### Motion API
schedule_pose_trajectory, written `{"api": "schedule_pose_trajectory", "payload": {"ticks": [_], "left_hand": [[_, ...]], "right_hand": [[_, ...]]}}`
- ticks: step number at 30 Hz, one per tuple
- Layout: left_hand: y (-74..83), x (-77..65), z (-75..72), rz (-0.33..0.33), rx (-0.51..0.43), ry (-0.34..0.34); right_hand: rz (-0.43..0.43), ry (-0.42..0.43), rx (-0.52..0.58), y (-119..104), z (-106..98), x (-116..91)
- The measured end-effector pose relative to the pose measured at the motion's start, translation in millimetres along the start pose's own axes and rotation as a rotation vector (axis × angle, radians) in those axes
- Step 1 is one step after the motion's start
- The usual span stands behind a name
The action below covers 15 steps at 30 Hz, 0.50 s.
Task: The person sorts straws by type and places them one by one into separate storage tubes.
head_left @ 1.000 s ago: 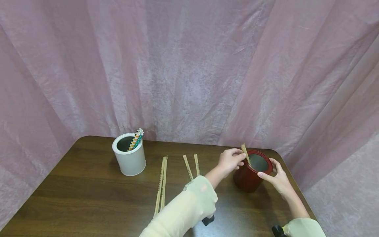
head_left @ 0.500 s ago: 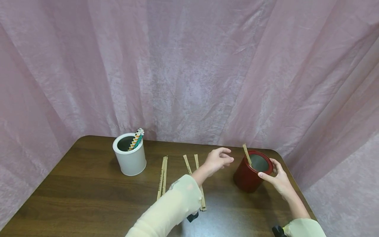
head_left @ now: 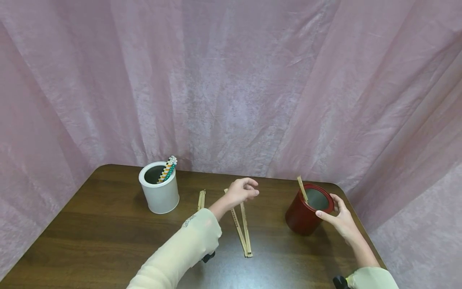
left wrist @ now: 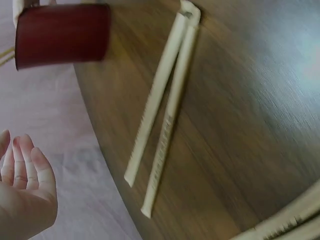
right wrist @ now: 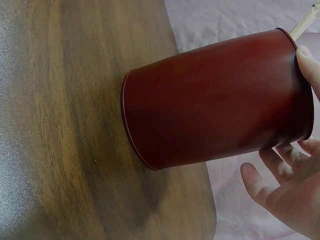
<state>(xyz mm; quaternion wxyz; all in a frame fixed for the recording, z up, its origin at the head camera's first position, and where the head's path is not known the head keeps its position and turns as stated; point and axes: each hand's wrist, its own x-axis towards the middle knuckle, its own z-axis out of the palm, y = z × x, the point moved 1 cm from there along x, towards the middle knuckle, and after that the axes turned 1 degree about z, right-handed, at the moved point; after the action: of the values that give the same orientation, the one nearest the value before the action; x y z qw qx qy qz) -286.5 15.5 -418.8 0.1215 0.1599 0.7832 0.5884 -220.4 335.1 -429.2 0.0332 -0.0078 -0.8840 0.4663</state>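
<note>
My left hand, fingers loosely bent and holding nothing, is raised over the back of the table. Below it, two beige paper-wrapped sticks with dark print lie in a V; the left wrist view shows them close up. At the right, my right hand grips the rim of a dark red canister, thumb on the near side and fingers on the far side. One wrapped stick leans out of the canister's opening. In the right wrist view the canister stands with its base on the table.
A white canister with patterned sticks topped in white stands at the back left. More wrapped sticks lie partly behind my left sleeve. A pink curtain hangs behind the wooden table.
My left hand has let go of the wrapped stick in the red canister and moved left, back over the V-shaped pair. My right hand keeps its grip on the canister's rim.
</note>
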Motion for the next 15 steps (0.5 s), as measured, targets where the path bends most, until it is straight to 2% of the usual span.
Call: {"api": "schedule_pose_trajectory", "payload": {"ticks": [8,15], "left_hand": [[-19.3,-10.2,-29.8,-0.042,0.020,0.016],[-46.1,-21.8,-51.8,-0.087,0.052,0.104]], "right_hand": [[-0.005,-0.003,0.000,-2.7,-0.4,-1.6],[0.007,-0.027,-0.005,-2.3,-0.7,-2.4]]}}
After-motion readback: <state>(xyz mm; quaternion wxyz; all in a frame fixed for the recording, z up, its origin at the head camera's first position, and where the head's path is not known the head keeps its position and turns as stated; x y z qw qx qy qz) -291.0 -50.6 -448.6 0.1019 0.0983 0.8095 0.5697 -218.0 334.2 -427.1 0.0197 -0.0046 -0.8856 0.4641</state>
